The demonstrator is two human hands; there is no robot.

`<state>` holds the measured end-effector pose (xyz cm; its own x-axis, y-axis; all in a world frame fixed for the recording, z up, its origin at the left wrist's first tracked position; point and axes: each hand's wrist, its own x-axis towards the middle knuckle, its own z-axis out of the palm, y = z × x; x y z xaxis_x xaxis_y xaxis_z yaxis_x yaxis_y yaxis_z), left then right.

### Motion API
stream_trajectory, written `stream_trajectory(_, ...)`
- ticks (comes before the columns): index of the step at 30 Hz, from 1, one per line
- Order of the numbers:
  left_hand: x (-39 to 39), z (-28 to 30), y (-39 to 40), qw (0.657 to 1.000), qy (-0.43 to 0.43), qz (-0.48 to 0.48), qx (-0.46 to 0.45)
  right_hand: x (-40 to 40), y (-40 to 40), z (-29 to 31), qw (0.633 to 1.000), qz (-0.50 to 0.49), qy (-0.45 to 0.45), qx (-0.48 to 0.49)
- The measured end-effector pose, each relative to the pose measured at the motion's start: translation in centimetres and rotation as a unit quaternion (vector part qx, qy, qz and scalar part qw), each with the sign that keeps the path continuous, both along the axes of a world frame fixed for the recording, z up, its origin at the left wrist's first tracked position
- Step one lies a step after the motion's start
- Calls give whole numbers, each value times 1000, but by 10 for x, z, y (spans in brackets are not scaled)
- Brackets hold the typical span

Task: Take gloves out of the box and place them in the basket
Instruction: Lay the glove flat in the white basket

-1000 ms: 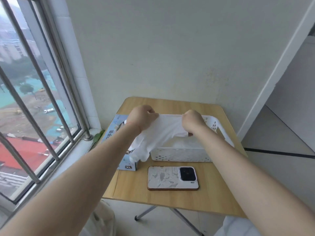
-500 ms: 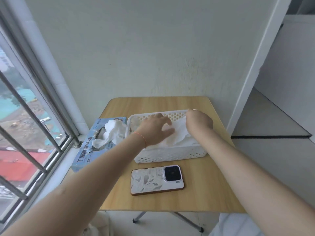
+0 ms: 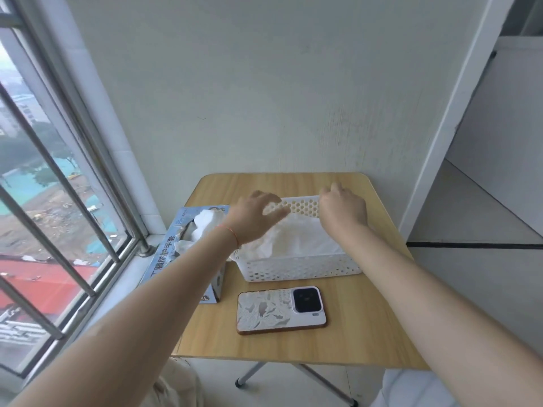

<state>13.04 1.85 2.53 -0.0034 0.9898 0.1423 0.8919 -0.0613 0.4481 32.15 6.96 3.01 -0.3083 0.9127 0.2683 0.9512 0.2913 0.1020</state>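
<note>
Now | hands: left [image 3: 255, 216], right [image 3: 343, 209] both loose over basket [image 3: 302, 270] | gloves [image 3: 296, 239] inside

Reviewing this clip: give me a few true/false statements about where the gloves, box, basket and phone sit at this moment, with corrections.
1. White gloves lie inside the basket. True.
2. The phone lies inside the basket. False: it lies on the table, in front of the basket.
3. The glove box sits left of the basket, with white glove material sticking out of its opening. True.
4. The left hand is inside the glove box. False: it is over the basket with fingers spread.
5. The right hand holds the phone. False: it is at the basket's far right part.
</note>
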Motion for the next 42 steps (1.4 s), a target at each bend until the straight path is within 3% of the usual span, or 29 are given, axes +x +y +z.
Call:
stream_trajectory(3, -32, 6, -14, 980, -38, 146, 126, -29, -8, 11, 997, 52, 58, 1)
stream_trajectory(6, -65, 2, -35, 958, -80, 259, 95, -66, -18, 11, 986, 108, 123, -18)
stream_trajectory(10, -91, -8, -56, 965, -135, 226, -1, -110, -30, 6, 962, 176, 193, -75)
stream_trajectory(21, -121, 11, -69, 952, -195, 212, 106, -170, -43, 3, 900, 274, 283, -186)
stream_trajectory(29, -149, 8, -82, 943, -179, 248, 135, -188, -46, 11, 904, 253, 301, -168)
stream_trajectory(35, -146, 1, -93, 936, -311, 156, 63, -193, -43, 29, 862, 215, 420, -188)
stream_trajectory(38, -147, -6, -94, 944, -289, 157, 35, -195, -44, 39, 852, 229, 431, -189)
stream_trajectory(42, -151, -5, -96, 936, -263, 220, 76, -196, -43, 50, 836, 212, 476, -169)
